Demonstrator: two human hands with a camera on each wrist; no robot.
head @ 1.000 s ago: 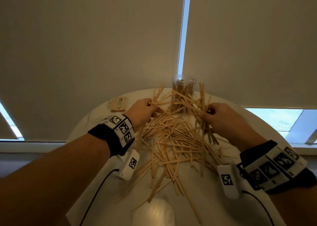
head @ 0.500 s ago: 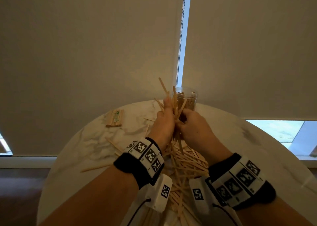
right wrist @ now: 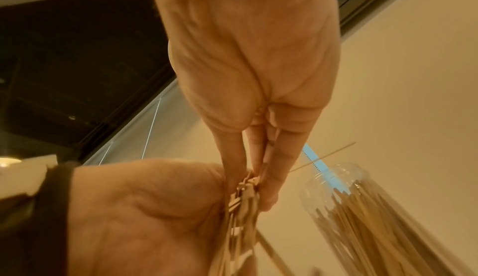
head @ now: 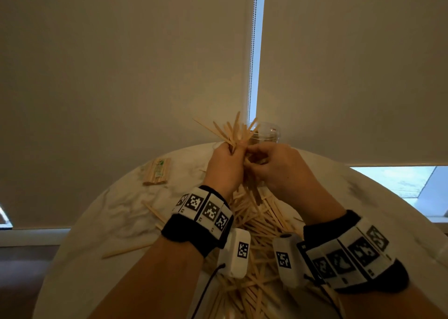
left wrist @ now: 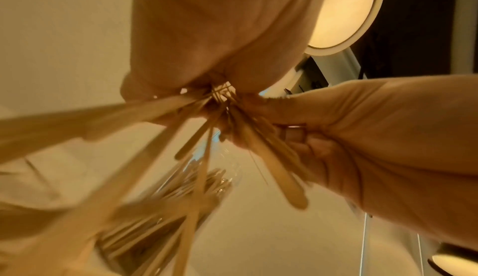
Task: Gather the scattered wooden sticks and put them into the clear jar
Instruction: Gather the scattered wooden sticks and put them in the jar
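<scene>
Gripping stick bundle (head: 232,134): left hand (head: 224,166), right hand (head: 276,166) | clear jar (head: 266,134) half-hidden

My black wristbands (head: 191,231) carry white tag-marked blocks (head: 206,208); a white camera unit (head: 238,253) with black cable (head: 206,284) hangs beneath each wrist.

My hands hide most of the jar (head: 269,134) from the head view, leaving only its rim showing. My wrists cover the stick pile (head: 257,219) at the table's (head: 101,212) near edge. The sticks (left wrist: 85,121) nearest my left wrist camera are blurred.
</scene>
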